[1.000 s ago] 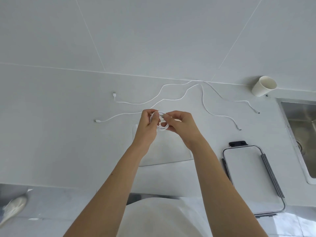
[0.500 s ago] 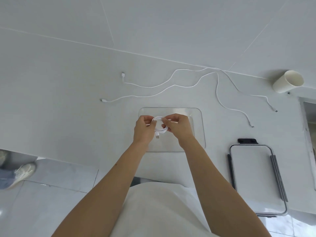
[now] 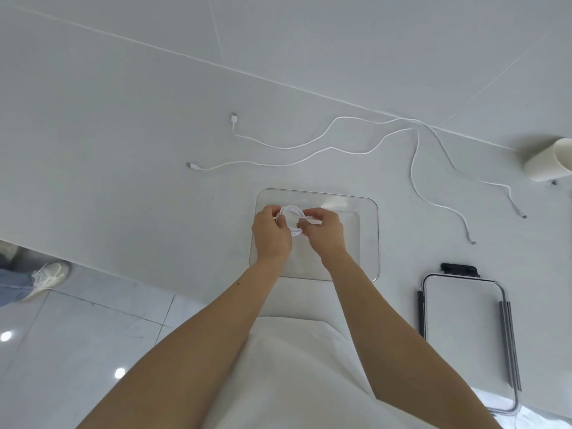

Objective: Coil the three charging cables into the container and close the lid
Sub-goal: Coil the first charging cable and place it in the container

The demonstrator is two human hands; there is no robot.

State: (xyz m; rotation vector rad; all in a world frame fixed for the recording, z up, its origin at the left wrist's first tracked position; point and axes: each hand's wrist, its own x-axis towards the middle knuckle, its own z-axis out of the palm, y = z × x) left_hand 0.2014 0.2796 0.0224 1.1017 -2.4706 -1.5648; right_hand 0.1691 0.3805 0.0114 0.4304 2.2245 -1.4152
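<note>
A white cable wound into a small coil [image 3: 293, 218] hangs over the clear rectangular container [image 3: 370, 243]. My left hand [image 3: 270, 235] pinches the coil's left side and my right hand [image 3: 323, 232] pinches its right side, with a plug end sticking out past my right fingers. Two more white cables lie loose on the counter behind the container: one [image 3: 278, 147] runs from a plug at the left across to the right, the other [image 3: 263, 164] lies just in front of it. The lid [image 3: 461, 335], clear with dark clips, lies flat to the right.
A white paper cup [image 3: 546, 164] lies on its side at the far right of the white counter [image 3: 123, 150]. The counter's front edge runs diagonally at the left; beyond it on the tiled floor stands another person's shoe [image 3: 46, 278].
Both hands, holding the coil, have come down and nearer to me, from above the loose cables to over the container. The plug end now sticks out to the right.
</note>
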